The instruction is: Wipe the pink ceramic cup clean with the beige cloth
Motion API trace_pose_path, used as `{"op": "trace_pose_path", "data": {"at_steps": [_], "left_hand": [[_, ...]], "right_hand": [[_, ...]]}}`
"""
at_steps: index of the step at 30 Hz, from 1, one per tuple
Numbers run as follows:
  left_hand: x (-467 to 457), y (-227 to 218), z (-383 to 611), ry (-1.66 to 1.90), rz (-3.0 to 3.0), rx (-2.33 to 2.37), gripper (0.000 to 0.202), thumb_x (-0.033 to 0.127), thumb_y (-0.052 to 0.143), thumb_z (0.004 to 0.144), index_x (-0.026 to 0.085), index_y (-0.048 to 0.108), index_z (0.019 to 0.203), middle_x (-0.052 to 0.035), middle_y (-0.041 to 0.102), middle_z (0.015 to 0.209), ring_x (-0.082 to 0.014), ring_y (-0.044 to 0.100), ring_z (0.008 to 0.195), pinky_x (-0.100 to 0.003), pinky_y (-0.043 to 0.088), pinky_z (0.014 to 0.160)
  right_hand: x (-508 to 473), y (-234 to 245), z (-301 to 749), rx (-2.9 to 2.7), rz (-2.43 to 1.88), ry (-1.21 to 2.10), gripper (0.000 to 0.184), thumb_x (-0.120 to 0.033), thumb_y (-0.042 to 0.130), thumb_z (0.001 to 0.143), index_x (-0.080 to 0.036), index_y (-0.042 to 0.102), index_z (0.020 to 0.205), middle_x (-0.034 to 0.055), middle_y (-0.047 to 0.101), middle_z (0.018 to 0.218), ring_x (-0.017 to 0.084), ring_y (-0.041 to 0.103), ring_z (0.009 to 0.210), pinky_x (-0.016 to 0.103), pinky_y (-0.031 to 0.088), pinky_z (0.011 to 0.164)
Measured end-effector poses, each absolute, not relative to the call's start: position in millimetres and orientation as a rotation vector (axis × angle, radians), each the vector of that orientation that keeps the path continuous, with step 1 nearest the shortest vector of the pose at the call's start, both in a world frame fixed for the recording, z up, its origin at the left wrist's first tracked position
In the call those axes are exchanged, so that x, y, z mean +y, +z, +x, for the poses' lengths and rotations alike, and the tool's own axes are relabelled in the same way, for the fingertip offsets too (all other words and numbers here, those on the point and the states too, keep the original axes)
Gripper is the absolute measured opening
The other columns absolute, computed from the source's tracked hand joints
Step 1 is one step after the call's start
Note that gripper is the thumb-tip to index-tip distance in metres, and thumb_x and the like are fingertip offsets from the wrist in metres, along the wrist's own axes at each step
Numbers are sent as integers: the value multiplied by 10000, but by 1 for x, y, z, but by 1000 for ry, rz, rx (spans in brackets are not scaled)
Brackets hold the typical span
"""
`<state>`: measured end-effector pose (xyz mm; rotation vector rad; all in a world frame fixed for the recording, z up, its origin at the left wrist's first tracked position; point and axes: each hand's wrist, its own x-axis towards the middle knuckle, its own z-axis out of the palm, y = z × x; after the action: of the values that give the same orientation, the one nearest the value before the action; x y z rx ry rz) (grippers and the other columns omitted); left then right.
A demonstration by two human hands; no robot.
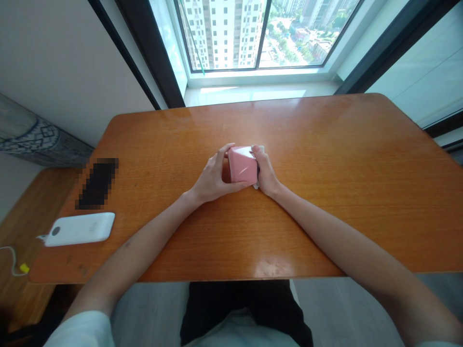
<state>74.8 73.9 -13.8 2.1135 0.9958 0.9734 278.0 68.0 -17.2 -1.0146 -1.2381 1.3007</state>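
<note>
Left hand (213, 178) curled round the near-left side of a glossy pink cup (242, 165), closed and gripping, palm against the body. Right hand (265, 172) also closed, on the far-right side, pressing a white cloth or tissue (260, 148) against the cup. Cloth vs tissue unclear at this resolution.

Cup sits between both hands, tilted, over the middle of a varnished wooden table (325, 144). Can't tell if it touches the table. No handle visible, though the hands could hide one.

Handling, judged from the look: stiff, probably glazed ceramic, so fairly light but brittle. Glaze likely slippery, worse if wet. Safest hold is a full-palm wrap on the body, not fingertips on the edge.

Further left on the table: white power bank (79, 229), with a thin white cable (10, 258) running off the table edge toward a small yellow plug (24, 268). Just above it, a pixelated dark rectangle (97, 183), contents obscured. Beyond the far table edge: large window (224, 33), high-rise buildings outside.
</note>
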Motion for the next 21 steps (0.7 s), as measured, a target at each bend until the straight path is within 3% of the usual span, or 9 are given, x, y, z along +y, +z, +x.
{"op": "trace_pose_path", "data": {"at_steps": [4,8,11,16,21], "left_hand": [[76,-21,73,925,2079,1025,1042,841,784,845,287,432,1654,-174,626,1577,-442,605,1418,-674,441,1243],[77,-28,73,1006,2150,906,1236,806,863,800,366,217,1759,-170,367,1802,-455,479,1588,-685,396,1316],[76,-29,74,1043,2260,791,1455,743,969,714,375,56,1786,-190,200,1867,-457,387,1662,-668,391,1349],[73,-25,78,1088,2293,762,1303,564,944,843,356,65,1783,-204,333,1793,-409,443,1641,-633,427,1343],[72,-19,77,1082,2249,851,1340,633,1007,726,342,194,1752,-193,465,1706,-413,560,1539,-634,474,1295]], "right_hand": [[66,-13,278,-1279,-1005,1274,763,-967,453,953,-238,611,790,-28,519,609,110,412,487,272,301,426],[65,-9,278,-1284,-1002,1286,750,-945,467,968,-236,627,784,-18,538,626,115,445,507,266,315,425],[65,-7,278,-1265,-997,1303,772,-967,445,955,-234,631,804,-22,529,610,121,450,502,270,322,420],[68,-10,277,-1244,-1005,1294,782,-990,438,935,-239,609,797,-30,506,596,123,440,502,275,329,432],[69,-14,275,-1216,-1001,1295,758,-983,443,939,-249,567,796,-37,490,629,121,409,530,273,335,462]]}}
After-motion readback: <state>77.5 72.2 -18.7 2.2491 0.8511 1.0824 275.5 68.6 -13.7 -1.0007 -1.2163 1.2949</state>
